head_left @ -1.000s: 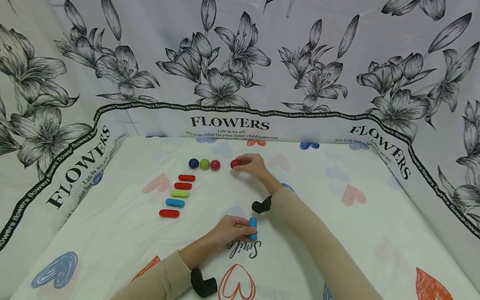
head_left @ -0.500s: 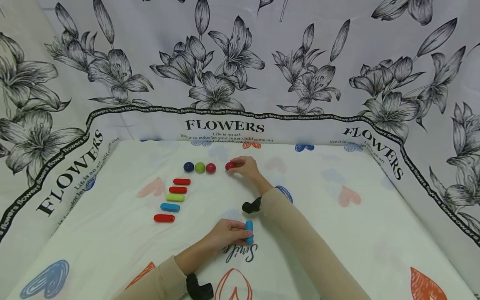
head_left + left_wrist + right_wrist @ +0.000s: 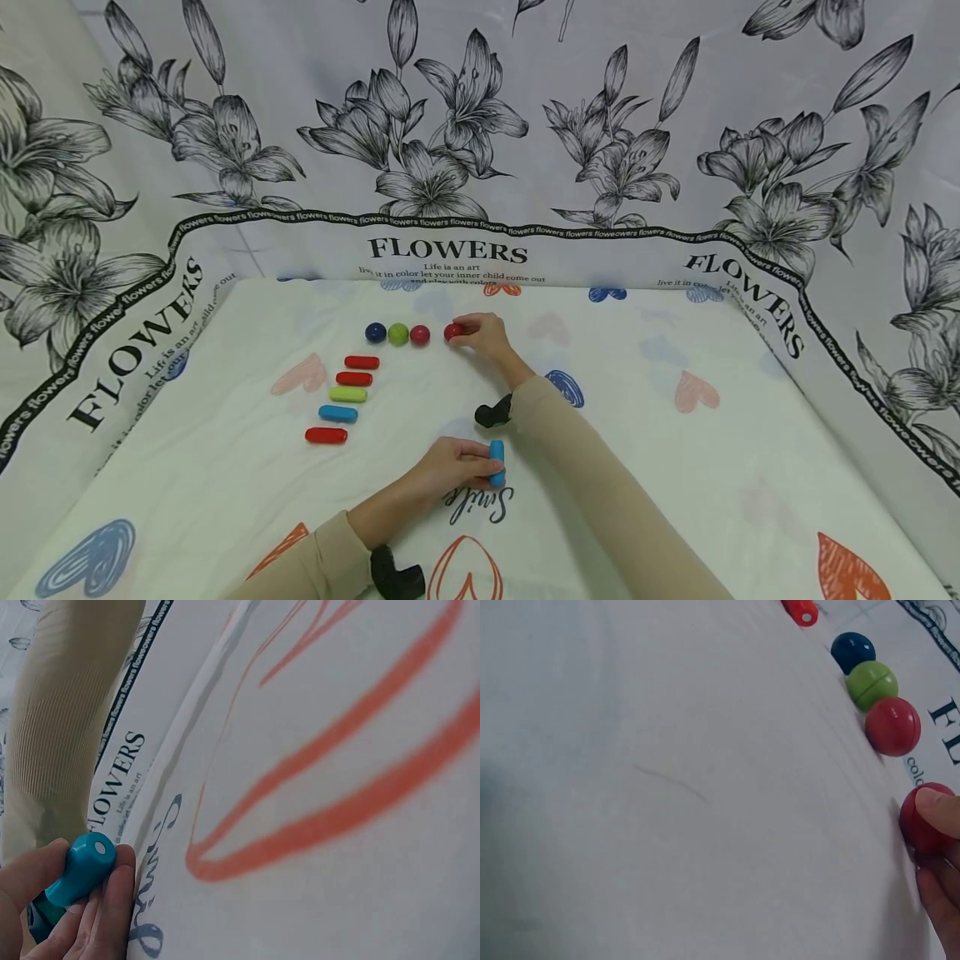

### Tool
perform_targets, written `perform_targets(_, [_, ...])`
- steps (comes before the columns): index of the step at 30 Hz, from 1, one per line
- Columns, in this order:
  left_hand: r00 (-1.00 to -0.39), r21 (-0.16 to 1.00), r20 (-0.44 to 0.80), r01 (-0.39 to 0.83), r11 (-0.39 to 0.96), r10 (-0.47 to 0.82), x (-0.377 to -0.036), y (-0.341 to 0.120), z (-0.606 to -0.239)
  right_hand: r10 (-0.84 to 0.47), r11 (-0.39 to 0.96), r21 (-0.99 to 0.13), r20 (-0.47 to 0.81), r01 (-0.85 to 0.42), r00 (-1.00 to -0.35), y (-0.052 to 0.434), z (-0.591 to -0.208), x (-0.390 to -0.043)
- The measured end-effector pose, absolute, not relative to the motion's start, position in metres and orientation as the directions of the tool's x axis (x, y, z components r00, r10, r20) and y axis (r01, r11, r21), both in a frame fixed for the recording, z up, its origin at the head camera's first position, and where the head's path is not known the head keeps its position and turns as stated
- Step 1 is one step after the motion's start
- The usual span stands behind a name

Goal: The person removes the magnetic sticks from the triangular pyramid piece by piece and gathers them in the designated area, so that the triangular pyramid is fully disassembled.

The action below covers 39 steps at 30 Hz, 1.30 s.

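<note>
My right hand [image 3: 483, 335] pinches a red ball [image 3: 453, 332] low over the cloth at the back; the thumb lies across the ball [image 3: 924, 822] in the right wrist view. A short gap to its left, a second red ball [image 3: 420, 335], a green ball [image 3: 398, 334] and a dark blue ball [image 3: 376, 332] stand in a row. Nearer the front, my left hand [image 3: 450, 463] grips a blue rounded stick [image 3: 497, 463] between thumb and fingers. The left wrist view has the stick's end [image 3: 91, 855], with a white dot, facing the camera.
Left of the hands, several rounded sticks lie in a slanted column: red [image 3: 362, 362], another red [image 3: 354, 378], green [image 3: 348, 394], blue [image 3: 338, 413] and red [image 3: 326, 435]. A white cloth [image 3: 615, 517] printed with hearts covers the table. Flower-patterned fabric [image 3: 480, 192] hangs behind.
My right hand has brought its red ball leftward, narrowing the gap to the row of balls. The left hand keeps hold of the blue stick in place. The head view has shifted slightly.
</note>
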<state>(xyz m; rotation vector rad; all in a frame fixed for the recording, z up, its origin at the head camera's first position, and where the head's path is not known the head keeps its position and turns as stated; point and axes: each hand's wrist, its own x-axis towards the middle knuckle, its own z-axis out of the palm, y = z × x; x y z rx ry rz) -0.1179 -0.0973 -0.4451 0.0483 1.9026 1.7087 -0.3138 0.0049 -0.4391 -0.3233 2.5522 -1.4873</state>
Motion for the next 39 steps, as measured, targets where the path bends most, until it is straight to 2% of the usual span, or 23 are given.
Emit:
perform_targets(23, [-0.83, 0.916, -0.401, -0.356, 0.185, 0.387, -0.119, -0.094, -0.447, -0.281, 0.458, -0.883, -0.031, -0.106, -0.959, 0.013, -0.438, -0.313])
perform_targets(39, [-0.83, 0.923, -0.385, -0.348, 0.165, 0.403, -0.119, -0.097, -0.445, -0.162, 0.369, -0.928, -0.005, -0.056, -0.987, 0.034, -0.434, -0.292])
